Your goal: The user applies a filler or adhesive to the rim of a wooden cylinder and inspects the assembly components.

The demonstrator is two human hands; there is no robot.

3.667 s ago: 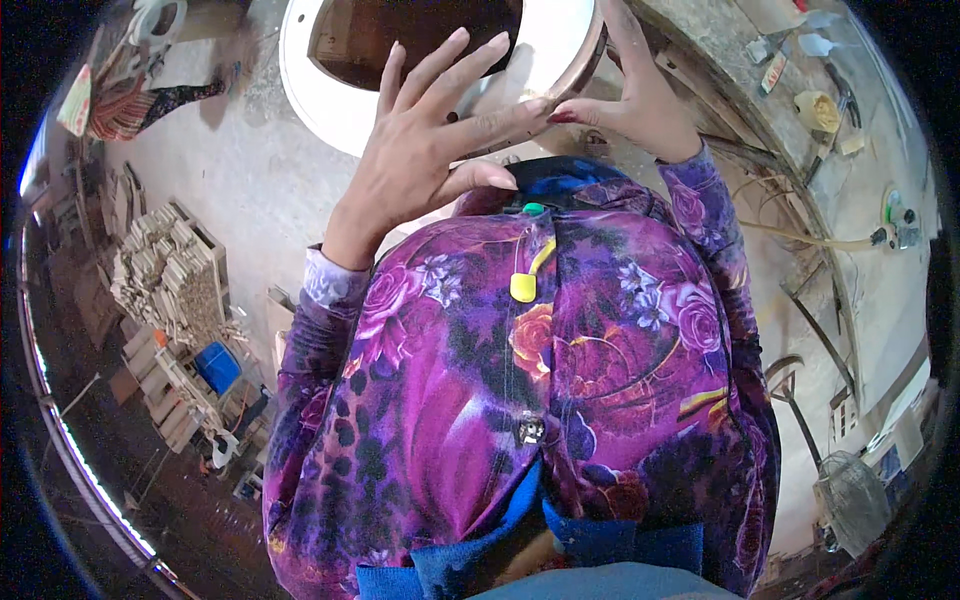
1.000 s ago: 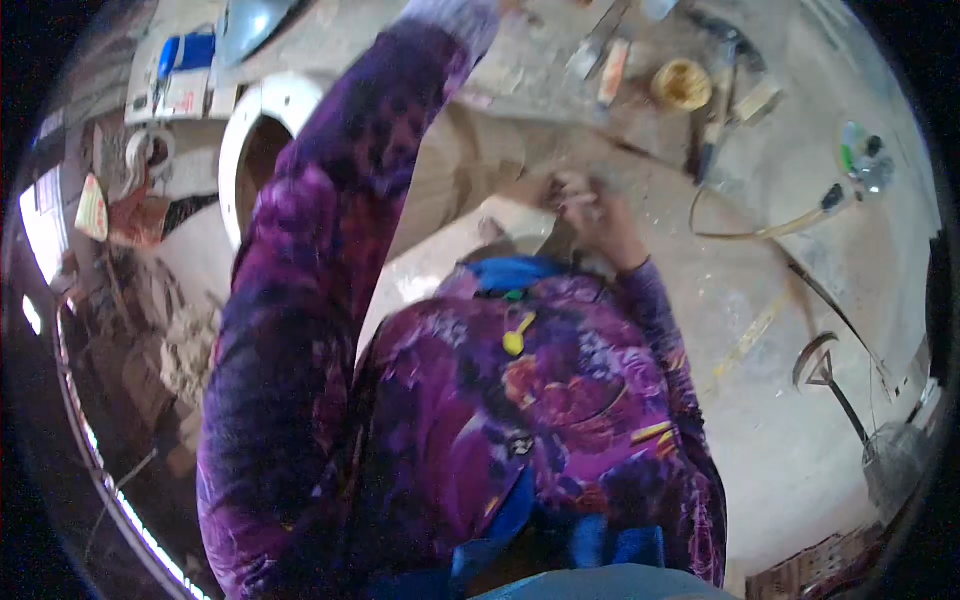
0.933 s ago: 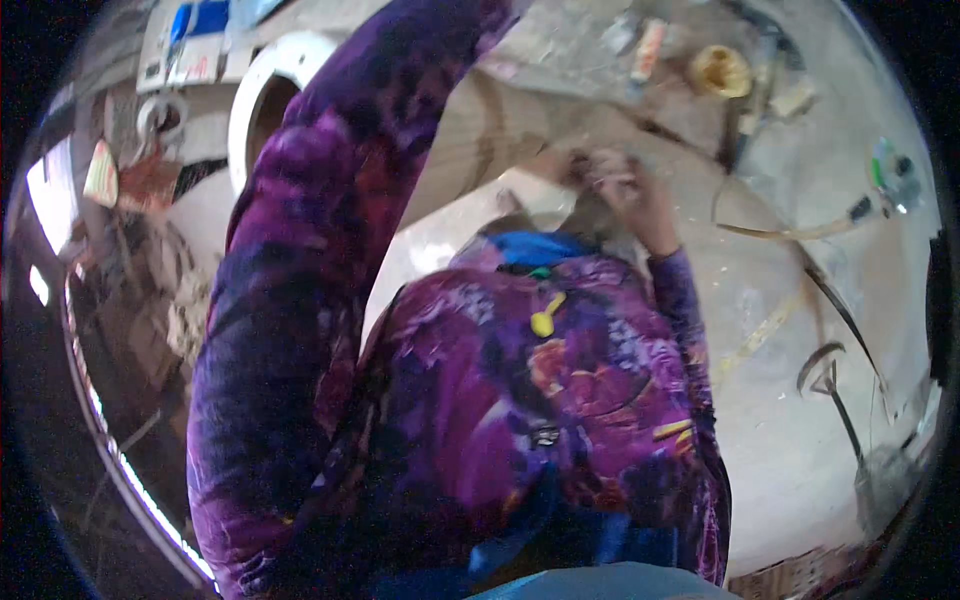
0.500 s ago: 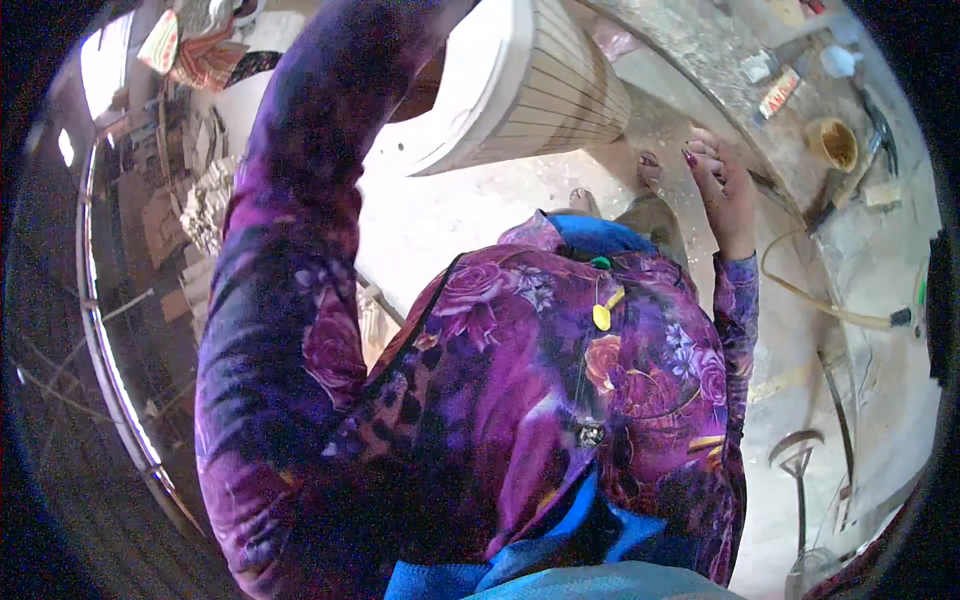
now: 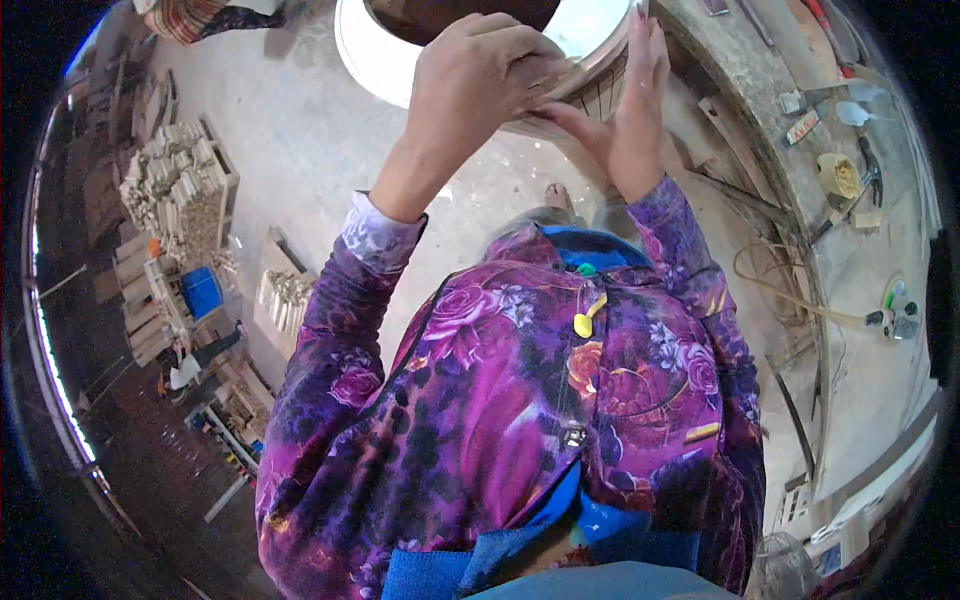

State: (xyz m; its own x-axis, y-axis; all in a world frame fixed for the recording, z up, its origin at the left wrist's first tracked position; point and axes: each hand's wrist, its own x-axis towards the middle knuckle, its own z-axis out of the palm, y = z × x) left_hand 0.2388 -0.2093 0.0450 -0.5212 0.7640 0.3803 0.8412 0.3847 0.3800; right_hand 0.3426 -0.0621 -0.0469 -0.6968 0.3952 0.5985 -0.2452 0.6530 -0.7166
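Note:
A round white hoop-shaped frame with a slatted wooden side sits at the top of the view, above the concrete floor. My left hand is curled over its near rim, fingers gripping the edge. My right hand presses flat against the slatted wall of the frame on the right, fingers pointing up. Both purple flowered sleeves reach up from my body toward it.
A curved dusty workbench on the right carries a tape roll, pliers, a cable and small tools. Stacks of short wood pieces and a blue box stand at the left. Another person is at the top left.
My left arm, raised high over the frame before, has come down so that the hand now grips the near rim. My right hand moved onto the frame's side.

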